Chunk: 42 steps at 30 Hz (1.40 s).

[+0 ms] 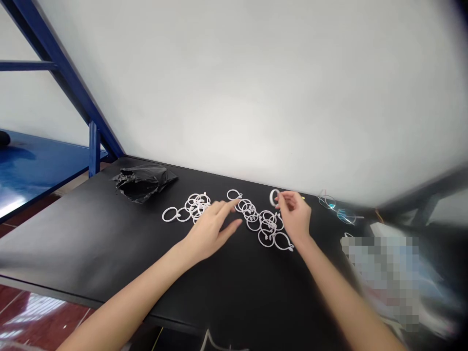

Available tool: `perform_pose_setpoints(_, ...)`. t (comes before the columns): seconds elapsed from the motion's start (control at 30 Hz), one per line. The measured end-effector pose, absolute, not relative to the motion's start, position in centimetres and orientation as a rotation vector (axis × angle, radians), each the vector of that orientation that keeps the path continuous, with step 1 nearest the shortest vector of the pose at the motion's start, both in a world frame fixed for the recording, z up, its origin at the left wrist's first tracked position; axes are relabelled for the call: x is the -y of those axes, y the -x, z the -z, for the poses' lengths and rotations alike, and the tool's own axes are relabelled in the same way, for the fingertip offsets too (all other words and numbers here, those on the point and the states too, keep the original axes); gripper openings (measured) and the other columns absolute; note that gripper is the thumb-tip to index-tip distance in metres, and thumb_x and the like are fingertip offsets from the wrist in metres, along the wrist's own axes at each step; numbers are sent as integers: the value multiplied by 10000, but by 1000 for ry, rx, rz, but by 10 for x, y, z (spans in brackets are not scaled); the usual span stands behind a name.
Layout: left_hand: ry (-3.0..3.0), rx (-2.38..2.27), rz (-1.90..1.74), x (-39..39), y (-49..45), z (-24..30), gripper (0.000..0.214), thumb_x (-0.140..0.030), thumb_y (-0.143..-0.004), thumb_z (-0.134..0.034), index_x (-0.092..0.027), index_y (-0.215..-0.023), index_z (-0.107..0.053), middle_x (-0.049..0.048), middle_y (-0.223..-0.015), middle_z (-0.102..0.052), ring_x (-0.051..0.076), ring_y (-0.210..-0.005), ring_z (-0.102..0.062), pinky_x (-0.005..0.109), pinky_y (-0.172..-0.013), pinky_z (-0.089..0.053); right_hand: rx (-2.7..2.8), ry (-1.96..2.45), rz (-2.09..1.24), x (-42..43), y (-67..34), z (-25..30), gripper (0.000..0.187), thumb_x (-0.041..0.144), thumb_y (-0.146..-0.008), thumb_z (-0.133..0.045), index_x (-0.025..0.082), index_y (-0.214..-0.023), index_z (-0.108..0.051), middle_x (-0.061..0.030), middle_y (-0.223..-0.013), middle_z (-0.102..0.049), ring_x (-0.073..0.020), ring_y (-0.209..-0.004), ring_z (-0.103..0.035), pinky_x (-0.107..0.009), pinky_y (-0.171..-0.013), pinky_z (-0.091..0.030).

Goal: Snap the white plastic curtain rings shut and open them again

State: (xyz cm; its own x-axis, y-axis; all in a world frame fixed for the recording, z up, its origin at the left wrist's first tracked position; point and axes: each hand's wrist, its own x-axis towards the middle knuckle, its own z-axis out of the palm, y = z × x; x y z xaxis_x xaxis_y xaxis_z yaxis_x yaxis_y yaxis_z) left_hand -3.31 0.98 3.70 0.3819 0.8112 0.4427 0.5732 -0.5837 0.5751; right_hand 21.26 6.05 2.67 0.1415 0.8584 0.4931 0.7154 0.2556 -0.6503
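Many white rings with small clip-like ends lie on the black table in two groups. The left pile of rings (197, 201) is partly covered by my left hand (210, 226). That hand hovers between the groups with its thumb and fingers apart, holding nothing. The right group of rings (266, 225) spreads from the table's middle towards my right hand (295, 214). Pinched between the right thumb and fingers is a single white ring (274, 197), raised above the table and seen at a slant. One loose ring (170, 214) lies at the far left of the left pile.
A crumpled black plastic bag (142, 181) lies at the back left, its mouth torn. Eyeglasses (336, 207) rest near the wall at right. A pale, partly blurred package (383, 273) stands at the right edge. A blue metal frame (73, 78) rises at left against the white wall (256, 87).
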Motion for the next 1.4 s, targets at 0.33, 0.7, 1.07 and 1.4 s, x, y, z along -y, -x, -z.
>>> perform_pose_setpoints(0.33,-1261,-864,-889,6,-6,-22,326,-352,-939,-449,-106,-1037,-639,-43,-579,-462,84,-511,-457,211,-525,-442,1782,808,-402,27,-165,-7,252,112,-873,-606,206,-1106,-625,-47,-868,-708,-162,-714,-697,-275,-636,-606)
perform_pose_setpoints(0.7,-2144,-823,-1130,13,3,-20,239,-254,-933,-417,-128,-984,-614,70,-849,-595,141,-692,-531,263,-610,-472,1807,707,-283,36,-157,-15,237,12,-843,-588,199,-979,-642,-42,-757,-706,-162,-657,-689,-256,-595,-592)
perform_pose_setpoints(1.07,-2579,-952,-1167,2,11,-19,350,-198,-991,-286,-163,-758,-544,32,-697,-568,125,-590,-490,250,-556,-411,1714,801,-723,39,-160,-15,250,162,-914,-550,229,-1150,-599,-50,-916,-716,-173,-761,-694,-316,-714,-591)
perform_pose_setpoints(1.4,-2501,-1663,-835,-53,58,-2,172,-266,-961,-458,-184,-983,-608,57,-922,-664,230,-900,-565,409,-869,-400,1927,1393,-508,-86,-164,-18,134,220,-879,-524,186,-899,-652,-69,-935,-707,-184,-857,-665,-311,-835,-516)
